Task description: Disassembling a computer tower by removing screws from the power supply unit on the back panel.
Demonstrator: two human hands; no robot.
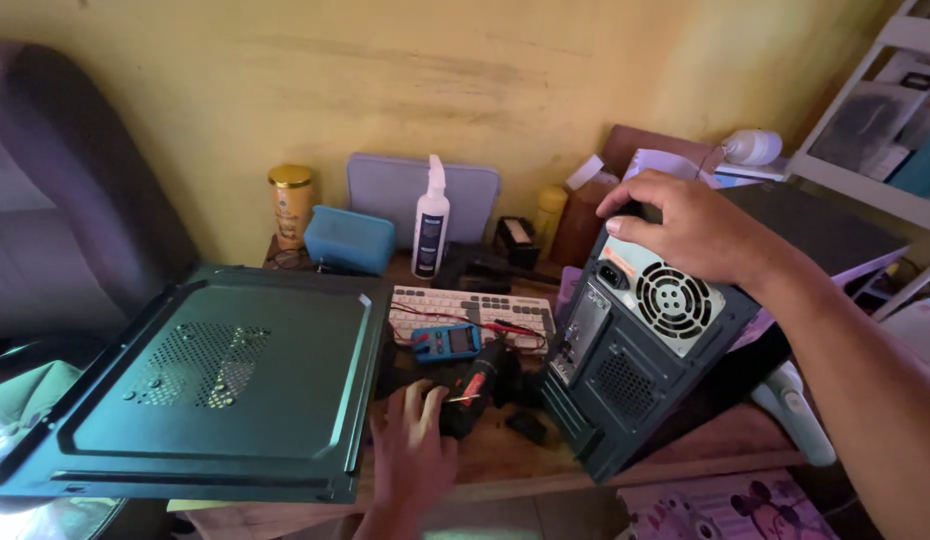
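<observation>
PC case (625, 400) sits tilted on desk (705, 445), right of keyboard (470, 310). Right hand (685, 228) grips its top rear corner, fingers curled. Left hand (413, 445) closes around screwdriver (475, 385) just left of case. Side panel (225, 385) lies further left.

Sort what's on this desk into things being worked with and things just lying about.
In hand: computer case under the right hand; cordless screwdriver at the left hand; removed side panel.

Lying about: multimeter, keyboard, spray bottle, gold-lidded jar.
</observation>
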